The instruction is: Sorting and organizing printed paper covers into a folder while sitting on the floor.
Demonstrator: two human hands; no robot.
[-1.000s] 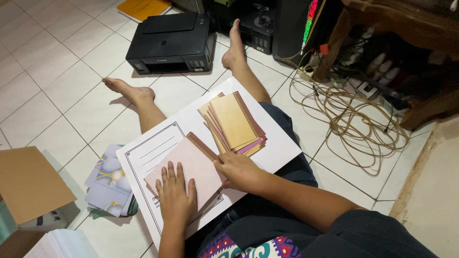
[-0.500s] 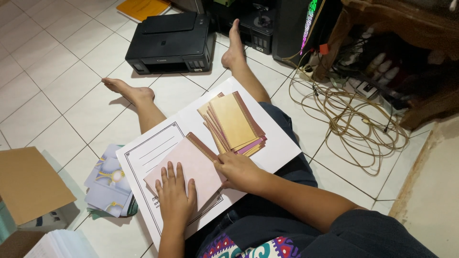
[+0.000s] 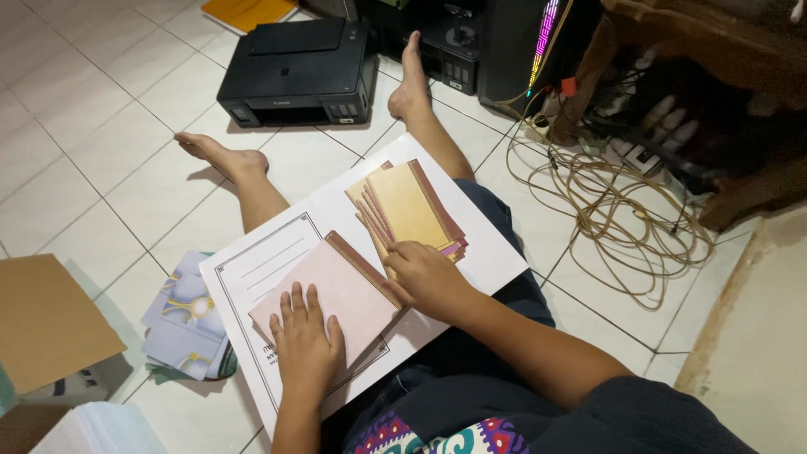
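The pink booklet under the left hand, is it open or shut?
Shut: the pink booklet lies flat, cover up, under the left hand.

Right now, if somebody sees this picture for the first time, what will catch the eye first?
First come the two hands on a big white board across the lap: the left hand lies flat on a pink sheet, and the right hand touches the near edge of a yellow stack of cards. Beyond the bare feet stands a black printer, and a tangle of cable lies on the tiles to the right.

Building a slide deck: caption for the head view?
Left hand flat on pink card, right hand at fanned yellow cards, on a lap board.
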